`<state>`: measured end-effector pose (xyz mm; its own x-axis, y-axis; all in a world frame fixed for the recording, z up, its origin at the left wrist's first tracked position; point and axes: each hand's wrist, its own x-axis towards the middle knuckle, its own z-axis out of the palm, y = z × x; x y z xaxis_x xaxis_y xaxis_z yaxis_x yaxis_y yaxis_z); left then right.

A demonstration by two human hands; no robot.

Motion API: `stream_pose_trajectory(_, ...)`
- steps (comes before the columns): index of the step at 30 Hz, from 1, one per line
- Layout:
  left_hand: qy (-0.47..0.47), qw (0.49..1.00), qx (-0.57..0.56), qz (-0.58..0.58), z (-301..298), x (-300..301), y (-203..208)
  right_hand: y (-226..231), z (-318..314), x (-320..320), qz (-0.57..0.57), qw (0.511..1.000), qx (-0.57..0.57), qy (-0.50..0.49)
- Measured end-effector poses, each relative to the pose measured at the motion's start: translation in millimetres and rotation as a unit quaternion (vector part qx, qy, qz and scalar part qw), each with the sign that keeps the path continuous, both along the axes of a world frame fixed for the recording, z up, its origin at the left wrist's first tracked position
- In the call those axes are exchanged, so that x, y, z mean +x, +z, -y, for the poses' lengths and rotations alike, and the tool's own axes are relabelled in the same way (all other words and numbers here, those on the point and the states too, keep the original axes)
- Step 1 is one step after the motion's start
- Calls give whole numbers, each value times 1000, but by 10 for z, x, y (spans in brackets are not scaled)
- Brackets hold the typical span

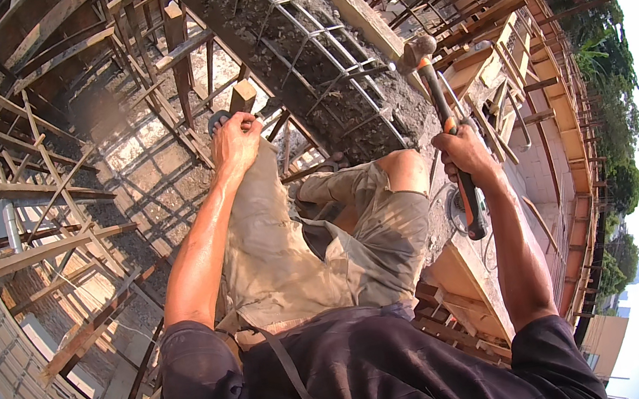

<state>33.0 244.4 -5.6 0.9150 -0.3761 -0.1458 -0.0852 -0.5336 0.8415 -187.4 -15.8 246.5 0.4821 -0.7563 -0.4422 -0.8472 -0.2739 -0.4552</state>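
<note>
My right hand is wrapped round the orange and black handle of a hammer, held raised with its metal head up. On the other side, my left hand is closed in a pinch beside the upper end of a wooden post. What the pinched fingers hold, if anything, is too small to make out. A dark rounded thing shows just behind that hand. My bent legs in khaki trousers lie below and between the two hands.
A concrete beam with exposed steel bars runs diagonally ahead of me. Wooden props and braces stand far below on the left. A round green and white thing sits partly behind the hammer handle. Curved wooden formwork lines the right.
</note>
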Motion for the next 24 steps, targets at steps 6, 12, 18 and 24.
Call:
stream_pose_trajectory(6, -50, 998, 34, -11, 110, -12, 42, 1143, -767, 460, 206, 978, 38, 22)
stream_pose_trajectory(12, -48, 999, 16, 8, 275, -170, 86, 389, -227, 607, 188, 975, -97, 69)
stream_pose_trajectory(18, -18, 999, 43, 11, 167, -52, -4, -45, -302, 323, -21, 994, 10, 106)
stream_pose_trajectory(24, -127, 980, -109, 112, 1111, -112, 498, 19, -818, -50, 120, 981, 144, 55)
